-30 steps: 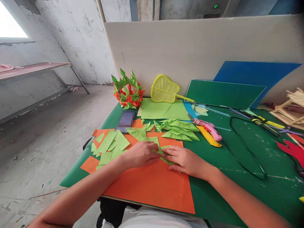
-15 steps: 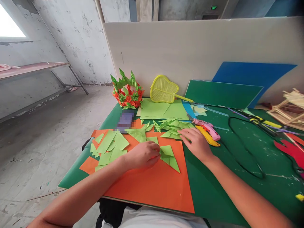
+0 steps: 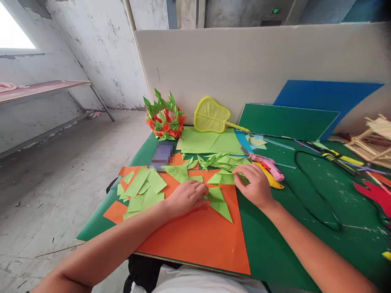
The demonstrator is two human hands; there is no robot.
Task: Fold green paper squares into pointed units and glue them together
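My left hand [image 3: 187, 198] is over the orange sheet [image 3: 201, 244], its fingers curled at the left edge of a folded green paper piece [image 3: 221, 203]; whatever lies under the fingertips is hidden. Thumb and forefinger of my right hand [image 3: 253, 185] pinch the right end of another green paper piece [image 3: 221, 178] near the sheet's upper right. Behind it lies a pile of folded green pieces [image 3: 224, 160]. Loose green squares [image 3: 146, 185] are spread left of my left hand.
A green and orange paper basket [image 3: 166, 122] stands at the back left beside a yellow fan [image 3: 211, 116]. Right of my right hand are a yellow cutter [image 3: 270, 177], pink-handled tool [image 3: 273, 167] and black cable [image 3: 308, 211].
My right hand has closed on a green paper piece and drawn it slightly toward me, away from the pile. My left hand has shifted slightly to the right.
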